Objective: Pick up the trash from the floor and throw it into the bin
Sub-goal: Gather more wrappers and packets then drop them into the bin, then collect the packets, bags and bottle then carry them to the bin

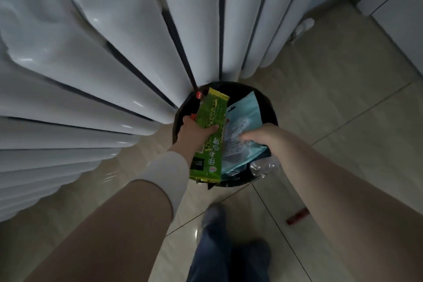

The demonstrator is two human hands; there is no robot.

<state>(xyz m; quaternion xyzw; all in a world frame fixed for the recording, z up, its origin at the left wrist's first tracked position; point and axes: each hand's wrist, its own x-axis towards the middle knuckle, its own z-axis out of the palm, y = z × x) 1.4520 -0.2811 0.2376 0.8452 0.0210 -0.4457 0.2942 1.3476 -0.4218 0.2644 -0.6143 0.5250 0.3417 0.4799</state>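
A round black bin (270,107) stands on the tiled floor against a white radiator. My left hand (194,133) grips a long green snack packet (210,135) held over the bin's left side. My right hand (254,136) is closed on a light blue pouch (245,119) with printed text, also over the bin opening. A crumpled clear plastic piece (263,167) sits at the bin's near rim. A dark bottle with a red cap (198,95) pokes up at the bin's far left edge.
The white column radiator (114,52) fills the left and top. A small red wrapper (297,215) lies on the beige floor tiles to the right of my feet. A white cabinet (398,14) stands at the upper right. My legs in blue trousers (219,247) are below the bin.
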